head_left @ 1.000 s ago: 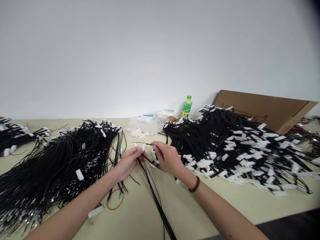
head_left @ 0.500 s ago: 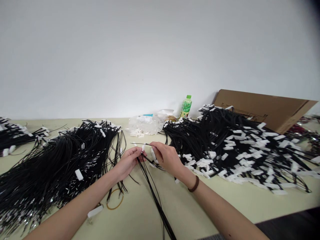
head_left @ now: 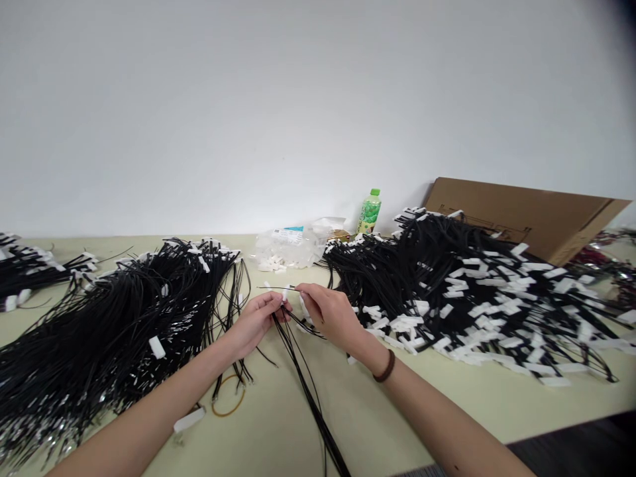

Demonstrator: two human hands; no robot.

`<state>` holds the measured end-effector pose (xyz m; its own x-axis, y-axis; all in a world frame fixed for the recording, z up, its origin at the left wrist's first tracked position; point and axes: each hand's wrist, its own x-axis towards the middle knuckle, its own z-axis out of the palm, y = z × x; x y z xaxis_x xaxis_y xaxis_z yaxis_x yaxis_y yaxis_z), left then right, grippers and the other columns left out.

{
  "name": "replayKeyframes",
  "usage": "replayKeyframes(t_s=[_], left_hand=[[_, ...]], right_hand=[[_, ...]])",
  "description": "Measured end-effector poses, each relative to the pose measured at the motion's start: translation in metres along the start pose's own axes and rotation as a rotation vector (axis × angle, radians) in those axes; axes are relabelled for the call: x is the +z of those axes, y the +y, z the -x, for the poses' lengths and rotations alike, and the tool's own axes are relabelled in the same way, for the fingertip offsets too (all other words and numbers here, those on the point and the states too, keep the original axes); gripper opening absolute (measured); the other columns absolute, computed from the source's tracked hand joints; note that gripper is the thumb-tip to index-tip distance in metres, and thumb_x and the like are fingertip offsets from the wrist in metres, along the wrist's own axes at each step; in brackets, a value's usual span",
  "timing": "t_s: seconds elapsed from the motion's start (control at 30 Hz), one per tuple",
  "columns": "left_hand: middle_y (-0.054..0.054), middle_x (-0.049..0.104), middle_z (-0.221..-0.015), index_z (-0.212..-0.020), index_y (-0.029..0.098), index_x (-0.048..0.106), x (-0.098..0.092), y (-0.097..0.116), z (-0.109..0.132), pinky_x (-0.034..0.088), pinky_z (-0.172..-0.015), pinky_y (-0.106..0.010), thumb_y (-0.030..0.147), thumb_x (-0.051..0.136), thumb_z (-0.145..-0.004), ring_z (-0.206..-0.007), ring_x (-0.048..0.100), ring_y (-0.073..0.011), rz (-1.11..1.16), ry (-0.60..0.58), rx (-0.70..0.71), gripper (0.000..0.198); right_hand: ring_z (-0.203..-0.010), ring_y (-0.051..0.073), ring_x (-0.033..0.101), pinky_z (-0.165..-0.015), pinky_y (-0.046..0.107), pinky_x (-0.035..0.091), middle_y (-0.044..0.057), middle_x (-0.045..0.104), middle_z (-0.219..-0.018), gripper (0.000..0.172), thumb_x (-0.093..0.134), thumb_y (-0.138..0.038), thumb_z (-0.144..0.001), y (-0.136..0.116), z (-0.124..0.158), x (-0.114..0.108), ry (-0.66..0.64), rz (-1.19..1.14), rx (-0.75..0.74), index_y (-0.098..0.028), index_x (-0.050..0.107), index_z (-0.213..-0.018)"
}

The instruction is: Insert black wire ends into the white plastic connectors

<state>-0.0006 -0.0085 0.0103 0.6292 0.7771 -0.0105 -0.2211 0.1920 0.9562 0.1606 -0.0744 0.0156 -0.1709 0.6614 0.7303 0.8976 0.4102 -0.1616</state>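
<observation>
Barely anything has shifted vs. the earlier frames: right hand (head_left: pixel 328 313) has eased a touch to the left, so the thin wire tip it pinches now pokes out further past the left hand (head_left: pixel 258 321); everything else on the table (head_left: pixel 377 411) sits as before. Left hand is closed round a small bundle of black wires (head_left: pixel 303 377), which trails from its fingers back toward the near table edge, w/ a white connector (head_left: pixel 285 292) sticking up at the fingertips. Right hand is pinched shut on one thin black wire (head_left: pixel 278 288), held roughly level just above the left fingertips, right beside the connector; can't tell if wire & connector touch. Brown band (head_left: pixel 386 366) on right wrist. Containers: clear plastic bag (head_left: pixel 291 246) at the back centre, w/ small white connectors inside and a few spilled just in front of it; green drink bottle (head_left: pixel 370 212) upright behind it, cap on, contents not clear; flat cardboard box (head_left: pixel 527 215) leaning at the back right, inside hidden. Big heap of black wires w/ white connectors (head_left: pixel 472 291) to the right of the hands, another big wire heap (head_left: pixel 114 324) to the left, smaller one (head_left: pixel 24 268) at the far left edge. Yellowish rubber band (head_left: pixel 229 396) lies on the table by the left forearm, near a loose white connector piece (head_left: pixel 189 419).
</observation>
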Motion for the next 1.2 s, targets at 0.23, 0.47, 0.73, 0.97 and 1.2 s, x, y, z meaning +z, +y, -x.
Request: replayKeyframes(t_s=[0.23,0.47,0.73,0.97,1.2], left_hand=[[-0.002,0.061,-0.073,-0.071,0.014,0.060,0.000,-0.001,-0.001,0.039,-0.064,-0.024,0.035,0.067,-0.069,-0.063,0.053,-0.0107,0.000,-0.002,0.002,0.022],[-0.002,0.061,-0.073,-0.071,0.014,0.060,-0.002,-0.002,-0.002,0.039,-0.064,-0.024,0.035,0.067,-0.070,-0.064,0.053,-0.0111,-0.001,-0.009,0.003,0.022],[-0.002,0.061,-0.072,-0.071,0.014,0.060,0.000,-0.001,-0.001,0.039,-0.064,-0.024,0.035,0.068,-0.069,-0.063,0.053,-0.0106,-0.002,-0.003,0.001,0.022],[-0.002,0.061,-0.073,-0.071,0.014,0.059,-0.001,-0.002,-0.001,0.039,-0.064,-0.024,0.035,0.067,-0.070,-0.064,0.053,-0.0110,0.001,-0.008,-0.006,0.023],[-0.002,0.062,-0.073,-0.071,0.014,0.059,-0.001,-0.002,-0.002,0.039,-0.065,-0.025,0.036,0.069,-0.067,-0.063,0.053,-0.0112,0.006,0.002,-0.010,0.024]], right_hand=[[-0.080,0.012,0.063,-0.069,0.020,0.046,0.003,0.066,-0.094,0.022,0.035,-0.021,-0.092,0.000,0.000,0.000,-0.003,-0.005,-0.007,-0.018,0.053,-0.104],[-0.082,0.012,0.063,-0.070,0.021,0.046,0.002,0.065,-0.096,0.022,0.035,-0.022,-0.091,0.000,0.001,0.001,-0.014,0.003,-0.011,-0.019,0.052,-0.105],[-0.082,0.012,0.063,-0.072,0.020,0.047,0.003,0.065,-0.095,0.024,0.033,-0.022,-0.092,-0.001,-0.001,-0.003,0.042,-0.019,-0.019,-0.017,0.054,-0.104],[-0.084,0.010,0.063,-0.072,0.018,0.049,0.005,0.065,-0.099,0.025,0.033,-0.021,-0.092,-0.001,-0.003,-0.007,0.170,-0.038,-0.018,-0.016,0.053,-0.107],[-0.083,0.011,0.063,-0.073,0.019,0.049,0.006,0.065,-0.094,0.025,0.033,-0.020,-0.092,-0.002,-0.005,-0.011,0.196,-0.038,-0.005,-0.015,0.054,-0.105]])
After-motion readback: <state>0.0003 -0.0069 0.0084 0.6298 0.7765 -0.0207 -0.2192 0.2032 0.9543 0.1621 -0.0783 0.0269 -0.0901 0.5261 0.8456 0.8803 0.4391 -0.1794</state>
